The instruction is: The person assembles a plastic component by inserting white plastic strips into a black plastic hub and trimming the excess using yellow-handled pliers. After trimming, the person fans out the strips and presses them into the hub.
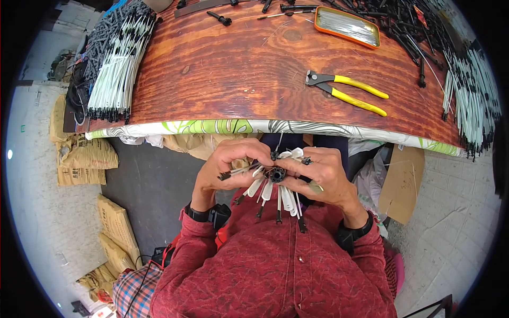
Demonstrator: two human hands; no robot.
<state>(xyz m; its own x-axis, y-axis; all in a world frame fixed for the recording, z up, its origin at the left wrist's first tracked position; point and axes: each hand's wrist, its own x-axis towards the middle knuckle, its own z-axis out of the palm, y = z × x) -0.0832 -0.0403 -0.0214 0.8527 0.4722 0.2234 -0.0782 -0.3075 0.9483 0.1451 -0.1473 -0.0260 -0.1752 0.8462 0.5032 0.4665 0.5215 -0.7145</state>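
Close to my body, just past the table's near edge, both hands hold an umbrella-like frame. Its round black notched hub (pixel 276 174) faces up between my fingertips. White ribs (pixel 287 200) with black end pieces fan out from it, mostly down toward my chest. My left hand (pixel 230 161) pinches at the hub's left side, with a few ribs by its fingers. From the right, my right hand (pixel 324 175) closes its thumb and fingers around the hub's edge and some white ribs. The exact finger contact is partly hidden.
Yellow-handled end nippers (pixel 360 85) lie on the wooden table (pixel 222 69). Behind them is an orange-rimmed tin (pixel 316 18) of thin wires. Bundled white ribs (pixel 114 79) stand left; more ribs (pixel 477 100) and black parts (pixel 397 26) lie right. Brown sacks (pixel 87 153) sit on the floor.
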